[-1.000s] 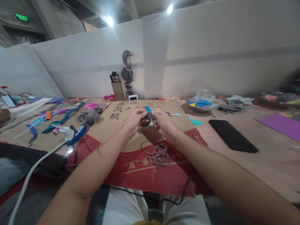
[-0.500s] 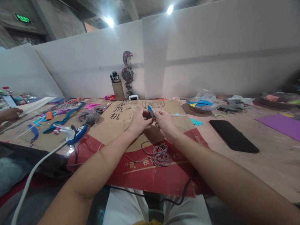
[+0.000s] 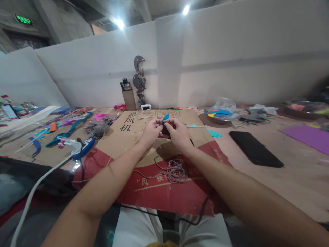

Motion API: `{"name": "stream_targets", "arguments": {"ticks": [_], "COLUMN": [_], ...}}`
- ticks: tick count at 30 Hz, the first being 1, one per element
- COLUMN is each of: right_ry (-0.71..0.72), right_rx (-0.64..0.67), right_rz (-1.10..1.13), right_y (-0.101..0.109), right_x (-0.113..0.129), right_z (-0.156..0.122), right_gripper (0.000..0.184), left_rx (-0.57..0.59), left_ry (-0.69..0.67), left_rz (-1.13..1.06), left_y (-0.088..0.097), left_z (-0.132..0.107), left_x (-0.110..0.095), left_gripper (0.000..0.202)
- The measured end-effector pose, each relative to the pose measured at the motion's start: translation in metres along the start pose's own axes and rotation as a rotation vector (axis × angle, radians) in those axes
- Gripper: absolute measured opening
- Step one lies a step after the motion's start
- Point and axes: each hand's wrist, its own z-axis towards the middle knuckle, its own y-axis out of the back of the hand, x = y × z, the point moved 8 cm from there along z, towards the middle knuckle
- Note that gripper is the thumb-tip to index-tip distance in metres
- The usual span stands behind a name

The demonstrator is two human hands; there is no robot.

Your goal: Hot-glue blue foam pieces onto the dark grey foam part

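Over the cardboard sheet, my left hand and my right hand meet, fingers closed in a pinch on the same small dark grey piece. A pointed blue tip sticks up from between the fingertips; whether it is joined to the grey piece I cannot tell. Most of the held piece is hidden by the fingers. A short black end shows beside my right wrist, its source hidden. Nearer to me on the cardboard's red part lies a loose coil of grey-mauve cord, one strand trailing left.
A black phone and a purple sheet lie at right. Behind stand a bottle and a round dish. At left are grey yarn, coloured scraps and a blue-and-white device with a white cable.
My fingers have shifted on the dark grey piece, and the blue tip has turned to lean right. Another person's hand at the far left has almost left the view.
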Motion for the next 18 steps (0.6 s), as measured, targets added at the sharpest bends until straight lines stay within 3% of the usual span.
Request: {"name": "stream_targets", "arguments": {"ticks": [12,18], "right_ry": [0.142,0.153], "right_rx": [0.024,0.042], "right_rz": [-0.163,-0.199], "right_y": [-0.003,-0.005], "right_x": [0.011,0.006], "right_z": [-0.003,-0.002], "right_gripper": [0.011,0.011], "left_rx": [-0.108,-0.090], "left_ry": [0.061,0.096], "left_rz": [-0.196,-0.198], "left_y": [0.009,0.013], "left_z": [0.001,0.006], "left_x": [-0.004,-0.001], "left_gripper": [0.007,0.010]}}
